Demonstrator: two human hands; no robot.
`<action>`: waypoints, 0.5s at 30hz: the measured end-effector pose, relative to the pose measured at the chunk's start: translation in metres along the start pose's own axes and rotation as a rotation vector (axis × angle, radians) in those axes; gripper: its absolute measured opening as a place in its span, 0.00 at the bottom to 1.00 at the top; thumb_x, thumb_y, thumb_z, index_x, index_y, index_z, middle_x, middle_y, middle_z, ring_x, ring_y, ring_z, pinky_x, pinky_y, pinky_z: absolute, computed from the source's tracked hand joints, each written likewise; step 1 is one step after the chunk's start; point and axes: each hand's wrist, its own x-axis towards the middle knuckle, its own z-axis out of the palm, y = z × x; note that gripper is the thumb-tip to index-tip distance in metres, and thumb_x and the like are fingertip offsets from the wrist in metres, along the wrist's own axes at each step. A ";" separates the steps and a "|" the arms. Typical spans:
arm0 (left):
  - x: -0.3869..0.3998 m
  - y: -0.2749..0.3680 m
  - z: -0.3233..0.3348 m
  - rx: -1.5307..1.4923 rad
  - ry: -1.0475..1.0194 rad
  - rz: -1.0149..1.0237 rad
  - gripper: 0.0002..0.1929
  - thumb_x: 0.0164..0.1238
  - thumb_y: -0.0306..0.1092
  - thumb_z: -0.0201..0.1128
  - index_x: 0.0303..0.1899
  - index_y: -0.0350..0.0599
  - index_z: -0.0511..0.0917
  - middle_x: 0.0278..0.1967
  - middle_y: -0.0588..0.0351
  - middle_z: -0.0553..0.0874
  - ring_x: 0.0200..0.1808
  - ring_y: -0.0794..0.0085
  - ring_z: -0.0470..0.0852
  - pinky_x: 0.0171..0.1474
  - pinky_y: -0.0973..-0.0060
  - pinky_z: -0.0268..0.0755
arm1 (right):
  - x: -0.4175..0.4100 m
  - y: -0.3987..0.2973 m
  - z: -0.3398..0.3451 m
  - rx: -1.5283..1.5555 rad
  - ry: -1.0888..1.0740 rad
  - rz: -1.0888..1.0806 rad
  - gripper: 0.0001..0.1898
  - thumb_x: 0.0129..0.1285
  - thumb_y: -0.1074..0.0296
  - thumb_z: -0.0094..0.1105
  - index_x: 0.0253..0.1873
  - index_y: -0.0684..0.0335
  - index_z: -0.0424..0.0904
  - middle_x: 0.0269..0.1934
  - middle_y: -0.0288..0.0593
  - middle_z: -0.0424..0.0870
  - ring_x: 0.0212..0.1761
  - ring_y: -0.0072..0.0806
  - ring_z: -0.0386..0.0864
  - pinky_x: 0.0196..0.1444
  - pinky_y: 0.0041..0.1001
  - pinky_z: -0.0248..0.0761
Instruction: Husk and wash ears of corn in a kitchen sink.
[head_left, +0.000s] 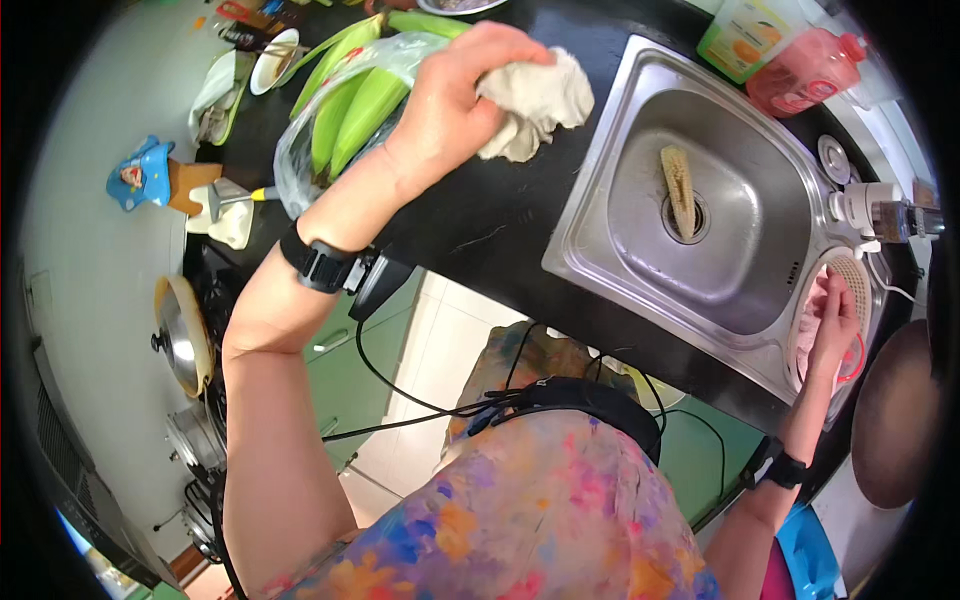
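Observation:
My left hand (450, 105) grips a crumpled off-white cloth (544, 101) above the dark countertop. Just left of it, ears of corn in green husks (367, 120) lie partly inside a clear plastic bag (289, 169). Over at the sink's right rim, my right hand (836, 315) reaches into a white perforated basket (851, 270). Its fingers touch a pink cloth (808, 315) in there; whether they are closed on it is not clear. A bare, pale corn cob (679, 191) lies in the stainless steel sink (637, 225), partly across the drain.
Detergent bottles, one green-labelled (746, 37) and one pink (806, 75), stand behind the sink. A faucet-mounted filter (870, 210) projects at its right. A white bowl (275, 64) sits far left, and a lidded pan (182, 337) is nearer. Black cables (420, 401) hang at my waist.

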 end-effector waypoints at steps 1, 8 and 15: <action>-0.001 0.002 -0.008 0.003 -0.024 -0.027 0.21 0.53 0.16 0.57 0.49 0.41 0.84 0.48 0.52 0.85 0.54 0.65 0.83 0.60 0.73 0.72 | -0.010 -0.034 0.015 0.004 -0.023 -0.004 0.14 0.77 0.64 0.53 0.57 0.62 0.83 0.40 0.33 0.84 0.32 0.14 0.75 0.35 0.16 0.69; 0.070 0.012 -0.002 0.080 0.068 0.056 0.14 0.58 0.22 0.59 0.45 0.40 0.85 0.40 0.45 0.88 0.45 0.57 0.86 0.50 0.68 0.75 | -0.166 -0.192 0.178 0.198 -1.488 -0.463 0.16 0.70 0.61 0.61 0.52 0.69 0.84 0.36 0.57 0.86 0.37 0.41 0.86 0.40 0.33 0.77; 0.113 0.036 0.008 -0.008 0.086 -0.011 0.13 0.56 0.20 0.57 0.41 0.39 0.86 0.35 0.42 0.89 0.40 0.56 0.88 0.46 0.67 0.78 | -0.240 -0.214 0.237 0.381 -1.896 -0.305 0.15 0.72 0.61 0.61 0.51 0.69 0.82 0.29 0.46 0.84 0.28 0.27 0.79 0.33 0.29 0.72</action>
